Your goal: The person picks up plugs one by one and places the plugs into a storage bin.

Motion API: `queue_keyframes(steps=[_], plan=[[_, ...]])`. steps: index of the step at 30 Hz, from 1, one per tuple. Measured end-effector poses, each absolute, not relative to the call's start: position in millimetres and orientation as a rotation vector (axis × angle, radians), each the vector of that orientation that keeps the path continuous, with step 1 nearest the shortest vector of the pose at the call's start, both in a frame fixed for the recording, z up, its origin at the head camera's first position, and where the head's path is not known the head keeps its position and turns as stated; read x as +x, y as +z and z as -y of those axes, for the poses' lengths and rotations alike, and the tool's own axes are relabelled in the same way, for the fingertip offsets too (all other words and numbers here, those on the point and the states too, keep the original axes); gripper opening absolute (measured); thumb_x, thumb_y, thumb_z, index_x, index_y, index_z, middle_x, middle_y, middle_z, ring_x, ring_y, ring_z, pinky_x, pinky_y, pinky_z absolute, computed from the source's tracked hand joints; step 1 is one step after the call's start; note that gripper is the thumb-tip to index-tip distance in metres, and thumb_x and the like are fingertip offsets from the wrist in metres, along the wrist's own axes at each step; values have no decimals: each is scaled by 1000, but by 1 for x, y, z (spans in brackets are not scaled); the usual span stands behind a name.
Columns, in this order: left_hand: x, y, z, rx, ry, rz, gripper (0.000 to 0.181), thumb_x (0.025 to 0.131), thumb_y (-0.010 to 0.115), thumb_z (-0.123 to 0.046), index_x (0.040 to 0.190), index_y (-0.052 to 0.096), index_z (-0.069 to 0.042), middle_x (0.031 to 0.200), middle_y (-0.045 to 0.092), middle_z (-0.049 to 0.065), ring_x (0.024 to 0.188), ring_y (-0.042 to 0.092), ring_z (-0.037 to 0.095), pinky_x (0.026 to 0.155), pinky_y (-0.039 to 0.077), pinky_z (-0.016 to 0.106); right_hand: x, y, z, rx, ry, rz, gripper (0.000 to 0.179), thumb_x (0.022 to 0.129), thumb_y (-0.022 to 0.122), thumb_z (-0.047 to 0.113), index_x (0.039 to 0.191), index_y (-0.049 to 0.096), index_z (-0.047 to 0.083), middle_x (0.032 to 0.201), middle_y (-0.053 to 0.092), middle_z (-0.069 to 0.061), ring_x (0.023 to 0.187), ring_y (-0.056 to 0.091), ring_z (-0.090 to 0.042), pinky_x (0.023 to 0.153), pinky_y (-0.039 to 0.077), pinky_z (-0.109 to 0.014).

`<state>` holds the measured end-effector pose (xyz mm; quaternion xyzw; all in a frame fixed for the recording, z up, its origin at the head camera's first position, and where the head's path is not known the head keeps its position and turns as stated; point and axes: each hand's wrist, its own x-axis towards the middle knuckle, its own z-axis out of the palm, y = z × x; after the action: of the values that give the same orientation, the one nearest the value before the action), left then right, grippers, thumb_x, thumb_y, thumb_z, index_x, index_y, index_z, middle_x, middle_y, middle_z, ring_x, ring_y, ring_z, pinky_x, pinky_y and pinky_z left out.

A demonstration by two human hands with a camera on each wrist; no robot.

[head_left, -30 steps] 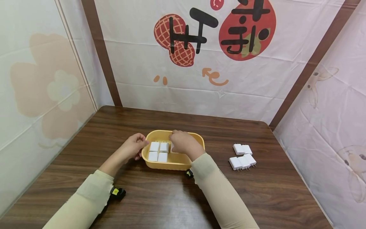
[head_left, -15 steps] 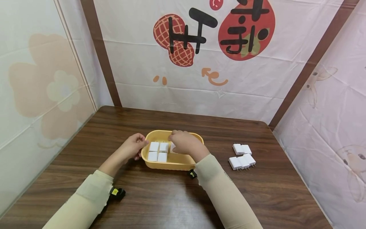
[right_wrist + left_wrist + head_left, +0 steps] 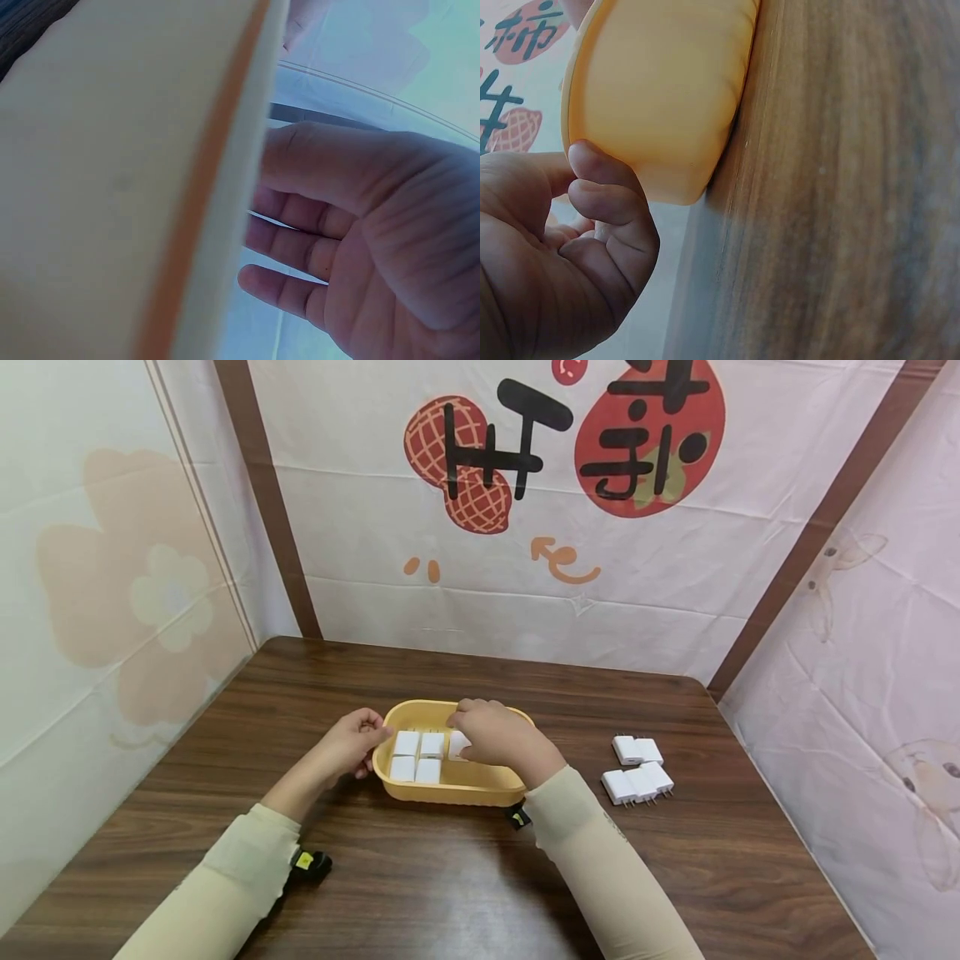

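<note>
A yellow plastic basket [image 3: 450,795] stands on the table, also filling much of both wrist views. My left hand [image 3: 351,743] pinches its left rim between thumb and fingers; the left wrist view shows the curled fingers [image 3: 607,202] against the outer wall. Inside, several white plug chargers [image 3: 406,744] lie in two rows at the left. My right hand [image 3: 504,739] reaches over the near rim and holds another white charger [image 3: 459,745], partly covered by the hand, just right of the back row. In the right wrist view the basket wall hides the fingertips of thumb and index finger.
To the right on the brown wooden table [image 3: 420,877] lie several more white chargers [image 3: 637,783] in two loose groups, prongs showing. Printed cloth walls [image 3: 360,610] enclose the table at back and sides.
My right wrist and hand have shifted slightly right, so more of the charger under the fingers shows. The left hand and basket have stayed in place.
</note>
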<state>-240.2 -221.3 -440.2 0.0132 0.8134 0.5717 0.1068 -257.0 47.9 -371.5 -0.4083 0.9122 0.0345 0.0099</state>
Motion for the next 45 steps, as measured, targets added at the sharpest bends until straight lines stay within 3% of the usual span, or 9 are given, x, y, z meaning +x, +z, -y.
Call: queue_keyframes(steps=[12, 22, 45], plan=[[-240, -440, 222, 31, 1687, -2383, 25, 107, 55, -24, 114, 45, -1, 65, 49, 2, 53, 51, 16, 45, 44, 27, -249, -362, -68, -1280, -30, -2827, 44, 93, 78, 23, 134, 66, 12, 130, 62, -5, 118, 63, -21, 101, 52, -36], [-239, -441, 221, 30, 1693, -2380, 25, 107, 56, -24, 113, 45, -2, 65, 49, 2, 53, 51, 16, 45, 44, 27, -239, -357, -80, -1255, -9, -2836, 46, 94, 77, 23, 137, 64, 14, 134, 62, -4, 125, 60, -22, 107, 48, -42], [-238, -437, 223, 55, 1692, -2380, 29, 107, 55, -25, 117, 44, 0, 66, 49, 2, 54, 51, 15, 45, 44, 28, -227, -363, -116, -1294, -1, -2901, 44, 91, 79, 22, 132, 66, 8, 127, 64, -8, 115, 64, -26, 101, 51, -43]])
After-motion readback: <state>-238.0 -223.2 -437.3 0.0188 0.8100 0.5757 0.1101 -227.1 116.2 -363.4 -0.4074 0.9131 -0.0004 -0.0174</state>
